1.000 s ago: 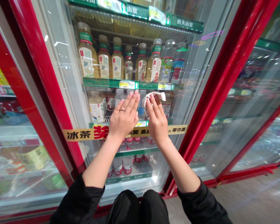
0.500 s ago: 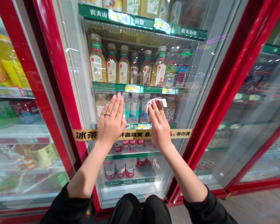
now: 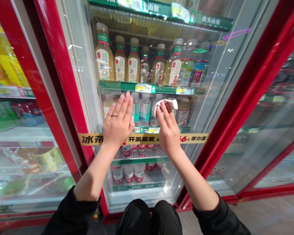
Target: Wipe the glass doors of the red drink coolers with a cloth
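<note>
A glass cooler door (image 3: 198, 111) in a red frame stands right before me. My left hand (image 3: 119, 122) lies flat against the glass, fingers stretched out upward and a ring on one of them; it holds nothing. Beside it, my right hand (image 3: 169, 130) presses a crumpled white cloth (image 3: 171, 103) to the glass under its fingertips. Whether that cloth is fabric or paper I cannot tell. A yellow banner strip (image 3: 140, 139) with dark lettering runs across the door, and both hands cover parts of it.
Behind the glass, shelves hold tea bottles (image 3: 133, 62) and red-labelled water bottles (image 3: 128, 173). More red-framed coolers stand on both sides, yellow drink bottles (image 3: 7, 55) in the left one. My knees (image 3: 137, 217) are close below the door. Grey floor (image 3: 271, 212) shows at lower right.
The view has tilted down and shifted slightly, so the upper shelves sit higher in the picture. Both hands keep nearly the same pose, the cloth still under the right fingers.
</note>
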A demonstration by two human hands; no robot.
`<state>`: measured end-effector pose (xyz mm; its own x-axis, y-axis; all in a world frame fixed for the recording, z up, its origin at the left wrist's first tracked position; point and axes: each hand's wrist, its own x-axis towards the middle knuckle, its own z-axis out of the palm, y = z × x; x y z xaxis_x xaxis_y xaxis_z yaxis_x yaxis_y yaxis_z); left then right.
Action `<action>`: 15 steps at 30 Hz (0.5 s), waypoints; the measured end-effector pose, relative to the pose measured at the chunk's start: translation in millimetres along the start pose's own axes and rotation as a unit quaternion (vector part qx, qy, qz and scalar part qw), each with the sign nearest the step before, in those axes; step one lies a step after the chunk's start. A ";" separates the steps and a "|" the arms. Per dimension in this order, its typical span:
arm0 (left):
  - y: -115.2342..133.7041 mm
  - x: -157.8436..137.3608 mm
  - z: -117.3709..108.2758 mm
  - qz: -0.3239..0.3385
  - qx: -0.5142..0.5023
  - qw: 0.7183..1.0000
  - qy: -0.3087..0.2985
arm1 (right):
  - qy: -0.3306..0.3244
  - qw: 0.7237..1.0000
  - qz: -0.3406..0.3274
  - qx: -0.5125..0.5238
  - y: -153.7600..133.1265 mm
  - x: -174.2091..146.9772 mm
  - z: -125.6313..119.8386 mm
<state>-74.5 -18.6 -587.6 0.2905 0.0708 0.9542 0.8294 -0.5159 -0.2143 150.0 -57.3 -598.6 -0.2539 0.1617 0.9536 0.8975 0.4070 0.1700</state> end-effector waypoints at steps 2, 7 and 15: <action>0.5 0.0 -0.1 -0.005 -0.005 1.000 -0.003 | -0.012 0.999 -0.042 0.007 -5.1 7.5 1.6; 0.5 -0.1 -0.4 -0.009 -0.020 1.000 -0.011 | -0.028 0.998 -0.059 -0.010 5.9 39.8 -1.7; 2.1 -0.5 0.7 -0.003 0.002 1.000 -0.002 | 0.010 0.999 -0.029 0.014 -5.2 10.2 1.3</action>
<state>-72.6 -19.1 -588.7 0.2876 0.0773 0.9546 0.8326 -0.5128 -0.2093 142.3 -56.6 -590.1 -0.2983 0.1191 0.9470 0.8710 0.4396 0.2191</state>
